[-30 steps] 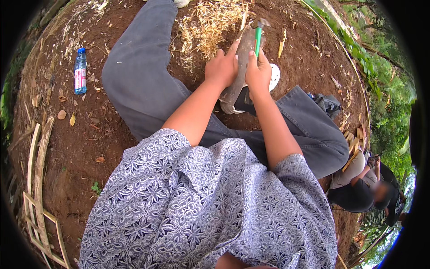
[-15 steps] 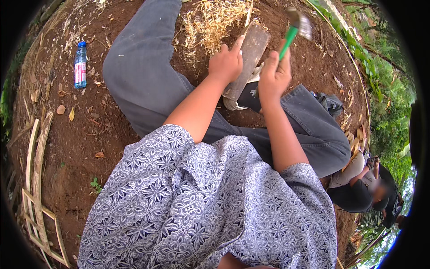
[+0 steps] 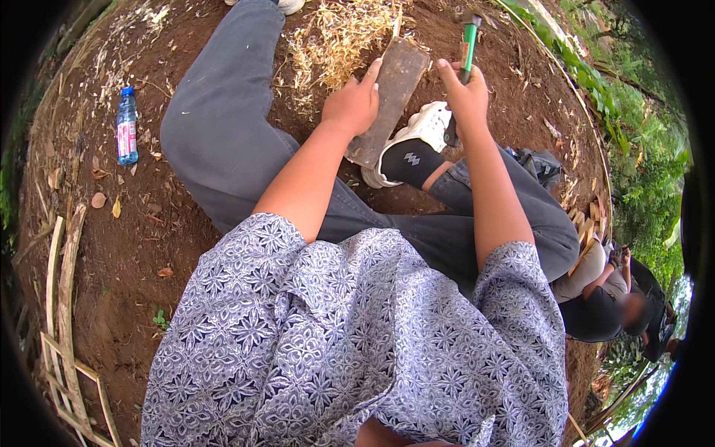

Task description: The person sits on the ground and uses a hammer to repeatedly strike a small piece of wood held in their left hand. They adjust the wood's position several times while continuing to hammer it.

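- Head view: the brown board (image 3: 398,89) slants between the legs (image 3: 216,134), just beside the white shoe (image 3: 428,127); it looks stiff, rough and fairly weighty, best held by its long edges.
- Left grip (image 3: 350,108) lies at its left edge; partly hidden fingers leave its closure unclear.
- Right grip (image 3: 469,97) is wrapped round the green-handled tool (image 3: 469,45), probably head-heavy, so hold it low on the handle.
- Blue-capped bottle (image 3: 127,130) on the soil (image 3: 171,216); its fill is unclear.
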Available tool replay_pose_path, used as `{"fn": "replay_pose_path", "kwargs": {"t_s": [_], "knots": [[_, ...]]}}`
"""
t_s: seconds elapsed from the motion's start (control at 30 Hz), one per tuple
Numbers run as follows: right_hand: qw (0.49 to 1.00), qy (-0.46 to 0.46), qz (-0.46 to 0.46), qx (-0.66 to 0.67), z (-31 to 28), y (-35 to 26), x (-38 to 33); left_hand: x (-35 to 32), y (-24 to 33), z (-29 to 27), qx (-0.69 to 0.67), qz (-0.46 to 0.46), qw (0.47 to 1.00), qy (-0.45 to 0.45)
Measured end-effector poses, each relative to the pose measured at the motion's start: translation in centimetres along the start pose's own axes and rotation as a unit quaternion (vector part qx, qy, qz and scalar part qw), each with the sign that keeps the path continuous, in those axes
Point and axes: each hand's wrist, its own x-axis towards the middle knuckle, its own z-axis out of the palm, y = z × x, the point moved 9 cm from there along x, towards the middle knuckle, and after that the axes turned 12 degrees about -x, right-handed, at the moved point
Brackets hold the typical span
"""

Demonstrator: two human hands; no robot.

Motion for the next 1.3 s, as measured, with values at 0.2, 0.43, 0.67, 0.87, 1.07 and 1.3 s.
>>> {"fn": "replay_pose_path", "kwargs": {"t_s": [0.2, 0.43, 0.67, 0.87, 1.07, 1.3], "knots": [[0.99, -0.071, 0.048, -0.109, 4.7, 4.4, 6.3, 0.2, 0.5, 0.4, 0.006, 0.005, 1.0, -0.009], [0.981, -0.123, 0.132, 0.066, 6.8, 5.7, 4.3, -0.1, 1.5, 0.7, 0.066, 0.008, 0.998, -0.018], [0.986, -0.1, 0.133, 0.007, 4.3, 6.8, 4.1, -1.2, 5.3, 2.3, 0.116, -0.02, 0.992, -0.035], [0.983, -0.108, 0.146, 0.035, 5.3, 7.4, 3.9, -0.4, 5.0, 2.8, 0.138, -0.025, 0.99, -0.016], [0.976, -0.152, 0.144, 0.055, 6.5, 8.1, 4.3, -0.3, 4.4, 2.1, 0.112, 0.004, 0.993, 0.021], [0.981, -0.138, 0.093, -0.097, 4.9, 5.9, 4.1, -0.1, 3.8, 2.2, 0.122, 0.014, 0.992, 0.02]]}}
